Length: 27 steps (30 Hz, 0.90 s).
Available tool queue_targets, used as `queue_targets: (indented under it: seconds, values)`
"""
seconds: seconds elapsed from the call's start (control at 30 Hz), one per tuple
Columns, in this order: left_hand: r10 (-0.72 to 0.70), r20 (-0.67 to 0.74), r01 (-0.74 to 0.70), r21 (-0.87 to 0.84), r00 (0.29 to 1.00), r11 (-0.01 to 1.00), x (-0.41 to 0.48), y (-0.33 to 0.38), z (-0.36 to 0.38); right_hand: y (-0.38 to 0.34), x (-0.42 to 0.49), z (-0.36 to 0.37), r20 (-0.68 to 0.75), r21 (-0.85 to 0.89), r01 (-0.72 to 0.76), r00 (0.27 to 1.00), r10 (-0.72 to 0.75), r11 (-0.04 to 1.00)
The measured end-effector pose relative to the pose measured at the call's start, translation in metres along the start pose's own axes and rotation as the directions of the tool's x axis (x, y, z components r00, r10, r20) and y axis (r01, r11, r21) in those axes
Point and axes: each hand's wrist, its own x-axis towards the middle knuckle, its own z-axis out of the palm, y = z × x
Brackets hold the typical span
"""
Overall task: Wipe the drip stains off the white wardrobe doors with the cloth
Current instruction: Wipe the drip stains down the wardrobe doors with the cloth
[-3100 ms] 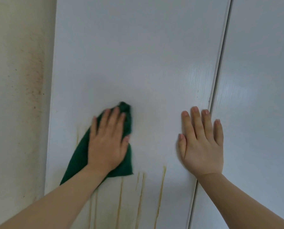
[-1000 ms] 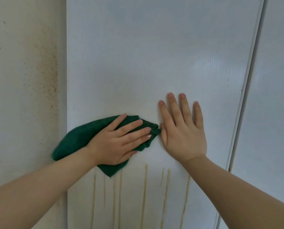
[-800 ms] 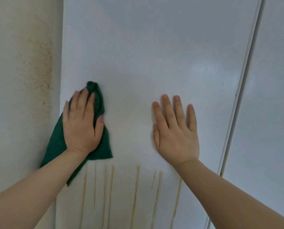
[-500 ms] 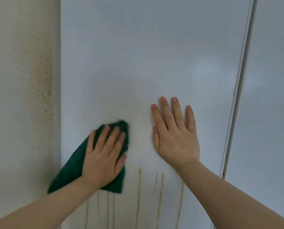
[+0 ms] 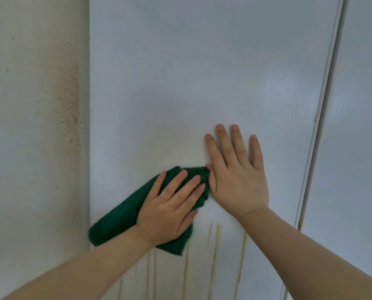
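Nearest, brownish drips (image 5: 217, 252) down the lower door (image 5: 202, 72), unwiped. Just above, left grip (image 5: 170, 211) released, fingers straight, pressing the green cloth (image 5: 120, 221) flat to the door; cloth's low corner at the door's left edge, its bunched top end touching the right thumb. Right grip (image 5: 237, 176) released too, palm flat on the door beside it. Farther out, speckled wall (image 5: 29, 126) to the left, second door (image 5: 358, 126) to the right.

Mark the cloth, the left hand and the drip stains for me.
cloth (image 5: 120, 223): head view, bare green part left of the hand.
left hand (image 5: 167, 212): head view, back of hand.
drip stains (image 5: 217, 244): head view, upper part of one streak.
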Motion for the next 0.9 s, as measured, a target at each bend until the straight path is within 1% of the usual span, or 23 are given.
queue_targets:
  seconds: [0.03,0.1,0.13,0.17,0.2,0.23,0.27,0.33,0.37,0.4,0.43,0.47,0.5,0.53,0.57,0.6,0.67,0.7,0.73,0.77,0.83,0.87,0.9]
  values:
    - [0.117,0.019,-0.117,0.006,0.993,0.993,-0.002,-0.013,-0.001,0.001,0.001,-0.001,0.003,0.014,0.027,1.000,-0.027,1.000]
    - [0.247,0.020,-0.248,0.016,0.969,0.969,-0.001,-0.034,-0.003,0.011,-0.004,-0.009,0.017,0.054,0.114,0.993,-0.115,0.992]
    - [0.259,0.017,-0.259,0.009,0.966,0.966,0.002,-0.044,-0.005,0.019,-0.009,-0.013,0.022,0.073,0.150,0.988,-0.152,0.986]
    - [0.215,0.007,-0.215,-0.007,0.977,0.977,0.007,-0.048,-0.007,0.032,-0.017,-0.020,0.029,0.077,0.165,0.985,-0.168,0.983]
    - [0.114,-0.016,-0.114,-0.014,0.993,0.993,0.014,-0.049,-0.008,0.044,-0.024,-0.026,0.025,0.067,0.161,0.986,-0.163,0.985]
    - [-0.035,-0.055,0.034,-0.014,0.998,0.999,0.024,-0.046,-0.008,0.057,-0.031,-0.032,0.014,0.038,0.142,0.990,-0.143,0.989]
    - [-0.210,-0.099,0.210,-0.011,0.973,0.978,0.038,-0.039,-0.006,0.070,-0.038,-0.037,0.002,0.004,0.122,0.993,-0.122,0.993]
    - [-0.520,-0.153,0.523,-0.017,0.841,0.852,0.070,-0.021,-0.003,0.085,-0.044,-0.038,-0.030,-0.039,0.099,0.995,-0.100,0.994]
    - [-0.610,-0.173,0.615,-0.029,0.773,0.788,0.084,-0.010,-0.002,0.087,-0.046,-0.036,-0.050,-0.053,0.093,0.994,-0.095,0.994]
    - [-0.630,-0.180,0.635,-0.038,0.755,0.772,0.092,0.000,-0.002,0.085,-0.047,-0.031,-0.072,-0.068,0.080,0.994,-0.085,0.994]
    - [-0.576,-0.180,0.578,-0.047,0.797,0.815,0.092,0.009,0.000,0.082,-0.049,-0.027,-0.091,-0.078,0.067,0.993,-0.074,0.995]
    - [-0.437,-0.174,0.436,-0.046,0.883,0.899,0.086,0.016,0.001,0.081,-0.050,-0.024,-0.109,-0.084,0.060,0.992,-0.069,0.995]
    - [-0.243,-0.163,0.240,-0.037,0.956,0.970,0.076,0.018,0.003,0.081,-0.050,-0.022,-0.128,-0.085,0.062,0.989,-0.072,0.994]
    - [-0.050,-0.138,0.045,-0.032,0.989,0.998,0.063,0.019,0.002,0.081,-0.050,-0.021,-0.142,-0.080,0.067,0.987,-0.078,0.995]
    - [0.120,-0.108,-0.123,-0.030,0.987,0.992,0.053,0.017,0.001,0.082,-0.049,-0.021,-0.151,-0.080,0.072,0.985,-0.083,0.994]
    - [0.248,-0.071,-0.251,-0.042,0.966,0.967,0.044,0.017,-0.003,0.082,-0.050,-0.022,-0.152,-0.073,0.066,0.985,-0.077,0.995]
    - [0.377,-0.038,-0.379,-0.056,0.925,0.924,0.041,0.009,-0.009,0.082,-0.051,-0.022,-0.149,-0.073,0.057,0.987,-0.067,0.996]
    - [0.380,-0.047,-0.382,-0.051,0.924,0.923,0.045,0.003,-0.013,0.081,-0.051,-0.023,-0.143,-0.075,0.053,0.988,-0.064,0.996]
    - [0.340,-0.062,-0.343,-0.032,0.938,0.939,0.053,-0.007,-0.016,0.080,-0.051,-0.023,-0.137,-0.073,0.055,0.988,-0.064,0.996]
    - [0.256,-0.075,-0.256,0.007,0.964,0.967,0.063,-0.017,-0.019,0.080,-0.051,-0.023,-0.133,-0.062,0.055,0.989,-0.063,0.997]
    - [-0.025,-0.113,0.034,0.076,0.993,0.997,0.083,-0.030,-0.021,0.081,-0.051,-0.022,-0.146,-0.052,0.057,0.987,-0.064,0.997]
    - [-0.163,-0.139,0.174,0.070,0.977,0.982,0.089,-0.025,-0.019,0.082,-0.050,-0.022,-0.149,-0.053,0.057,0.987,-0.064,0.997]
    - [-0.254,-0.157,0.265,0.054,0.954,0.963,0.089,-0.013,-0.017,0.081,-0.051,-0.022,-0.146,-0.052,0.054,0.987,-0.061,0.997]
